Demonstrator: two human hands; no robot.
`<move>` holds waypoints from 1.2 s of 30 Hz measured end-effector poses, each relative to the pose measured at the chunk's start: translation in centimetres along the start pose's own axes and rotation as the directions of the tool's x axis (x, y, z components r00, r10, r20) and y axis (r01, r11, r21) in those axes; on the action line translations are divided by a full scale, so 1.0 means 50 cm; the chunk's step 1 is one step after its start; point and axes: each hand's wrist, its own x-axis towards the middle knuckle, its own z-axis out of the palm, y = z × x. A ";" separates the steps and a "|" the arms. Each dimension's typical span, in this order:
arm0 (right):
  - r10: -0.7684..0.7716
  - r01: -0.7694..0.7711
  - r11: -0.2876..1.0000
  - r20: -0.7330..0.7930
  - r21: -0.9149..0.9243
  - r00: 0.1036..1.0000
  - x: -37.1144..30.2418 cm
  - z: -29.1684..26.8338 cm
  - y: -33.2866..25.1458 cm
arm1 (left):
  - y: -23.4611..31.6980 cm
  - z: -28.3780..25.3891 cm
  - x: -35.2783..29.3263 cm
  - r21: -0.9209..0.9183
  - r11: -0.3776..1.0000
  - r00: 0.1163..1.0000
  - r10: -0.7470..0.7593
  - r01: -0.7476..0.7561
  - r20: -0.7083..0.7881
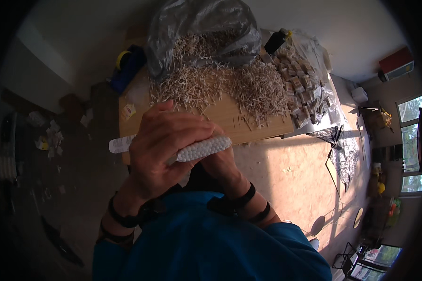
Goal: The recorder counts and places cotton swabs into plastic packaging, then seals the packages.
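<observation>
Left hand (pixel 157 145) clamped on swab bundle (pixel 204 149), held between both hands; white tips face wearer, tip face's long axis running left-right, right end tilted farther from body. Right hand (pixel 222 164) grips bundle from right. Loose swabs (pixel 260 89) beyond right hand.

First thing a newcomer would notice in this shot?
Likely the tight bundle of white-tipped sticks, held between the left hand and right hand near the middle of the view, tips toward the camera. Next, the big heap of loose sticks beyond the hands, spilling from a grey plastic bag onto the wooden table. Then the pile of small packs on its right.
</observation>
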 end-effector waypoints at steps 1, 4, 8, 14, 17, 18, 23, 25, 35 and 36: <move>0.027 -0.028 1.000 0.015 0.003 1.000 0.001 0.000 -0.001 | 0.001 0.000 -0.002 0.001 1.000 1.000 0.001 -0.001 -0.001; 0.032 -0.031 0.961 0.004 0.273 0.999 -0.001 0.006 0.010 | 0.002 -0.002 -0.005 -0.011 1.000 1.000 -0.008 0.008 -0.006; 0.038 -0.055 0.892 0.047 0.449 0.998 -0.003 0.007 0.008 | 0.004 -0.004 -0.010 -0.001 1.000 1.000 -0.012 0.012 0.008; 0.056 -0.054 0.949 0.004 0.312 0.998 -0.009 0.006 0.024 | -0.004 0.004 -0.016 0.001 0.999 0.999 -0.048 0.048 0.008; 0.055 -0.060 0.923 0.024 0.379 0.998 -0.008 0.003 0.022 | -0.006 0.004 -0.018 -0.008 0.998 0.998 -0.056 0.056 0.013; 0.055 -0.054 0.945 0.008 0.322 0.998 -0.007 0.002 0.022 | -0.009 0.005 -0.018 -0.022 0.998 0.998 -0.053 0.054 0.017; 0.127 -0.099 0.745 0.005 0.659 0.992 -0.002 0.011 0.018 | -0.016 0.002 -0.022 0.008 0.998 0.998 -0.061 0.061 -0.022; 0.085 -0.082 0.720 0.029 0.689 0.996 -0.002 0.009 0.024 | -0.015 0.000 -0.021 0.015 0.998 0.998 -0.054 0.054 -0.017; 0.077 -0.097 0.683 0.061 0.724 0.995 -0.002 0.007 0.032 | -0.020 0.000 -0.030 0.035 0.998 0.998 -0.056 0.056 -0.004; 0.067 -0.093 0.681 0.064 0.727 0.996 -0.002 0.006 0.032 | -0.020 0.000 -0.030 0.032 0.998 0.998 -0.057 0.057 -0.004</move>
